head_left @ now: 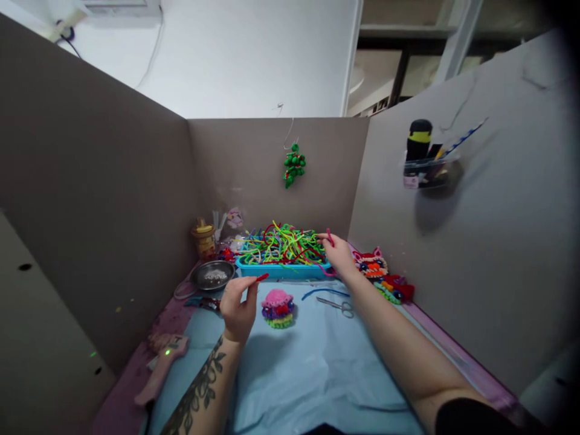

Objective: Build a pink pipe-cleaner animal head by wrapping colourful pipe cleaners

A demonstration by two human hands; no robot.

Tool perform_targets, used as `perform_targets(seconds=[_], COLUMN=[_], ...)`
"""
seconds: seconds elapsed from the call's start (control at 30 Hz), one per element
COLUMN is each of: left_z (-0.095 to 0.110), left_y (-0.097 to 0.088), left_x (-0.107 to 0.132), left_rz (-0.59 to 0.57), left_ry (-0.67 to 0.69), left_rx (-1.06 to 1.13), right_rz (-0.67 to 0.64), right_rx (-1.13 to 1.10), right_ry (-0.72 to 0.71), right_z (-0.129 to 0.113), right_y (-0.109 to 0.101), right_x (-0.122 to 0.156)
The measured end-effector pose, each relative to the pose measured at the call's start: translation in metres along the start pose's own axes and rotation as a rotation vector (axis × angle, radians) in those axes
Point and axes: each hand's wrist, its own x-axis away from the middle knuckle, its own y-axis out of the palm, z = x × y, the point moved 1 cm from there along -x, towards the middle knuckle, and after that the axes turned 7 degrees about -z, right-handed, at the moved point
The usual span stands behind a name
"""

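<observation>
Pinched between the thumb and fingertips of my left hand [238, 309] is a short red pipe cleaner piece [262, 278]. My right hand [339, 255] is at the right end of a blue tray [281, 272] heaped with many-coloured pipe cleaners [285, 244]. A dark pink pipe cleaner [330, 237] sticks up from its closed fingers; how far it runs below them is hidden. Between my forearms, a small fuzzy figure [278, 309] with a pink top, purple middle and yellow-green base stands on the blue sheet [312, 368].
Scissors [338, 306] and a blue pipe cleaner [324, 292] lie right of the figure. At left are a metal bowl [212, 275], pliers [202, 302] and a pink glue gun [164, 368]. Finished fuzzy pieces [372, 264] lie along the right wall. Grey partitions enclose three sides.
</observation>
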Motion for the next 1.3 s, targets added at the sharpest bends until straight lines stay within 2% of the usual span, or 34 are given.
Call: perform_targets(seconds=[0.1, 0.17, 0.33, 0.47, 0.6, 0.73, 0.9, 1.13, 1.3], left_z=[0.000, 0.001, 0.001, 0.002, 0.004, 0.005, 0.004, 0.005, 0.005], left_y=[0.002, 0.003, 0.005, 0.007, 0.009, 0.011, 0.012, 0.012, 0.012], left_x=[0.001, 0.002, 0.003, 0.004, 0.003, 0.004, 0.006, 0.005, 0.005], left_rz=[-0.006, -0.020, -0.058, -0.106, -0.143, -0.169, -0.189, -0.183, -0.200], left_ry=[-0.016, -0.011, -0.056, -0.137, -0.137, -0.125, -0.112, -0.118, -0.127], left_rx=[0.014, 0.015, 0.023, 0.043, 0.071, 0.078, 0.087, 0.082, 0.088], right_rz=[-0.024, -0.054, -0.052, -0.069, -0.114, -0.163, -0.152, -0.255, -0.272], right_rx=[-0.262, -0.348, -0.272, -0.249, -0.296, -0.301, -0.319, -0.539, -0.552], right_ry=[0.002, -0.013, -0.055, -0.072, -0.054, -0.054, -0.022, 0.012, -0.004], right_z=[0.000, -0.008, -0.027, -0.031, -0.030, -0.030, -0.031, -0.030, -0.028], right_y=[-0.010, -0.015, -0.015, -0.003, 0.010, 0.013, 0.013, 0.017, 0.018], right_x=[0.018, 0.032, 0.064, 0.080, 0.092, 0.101, 0.105, 0.106, 0.108])
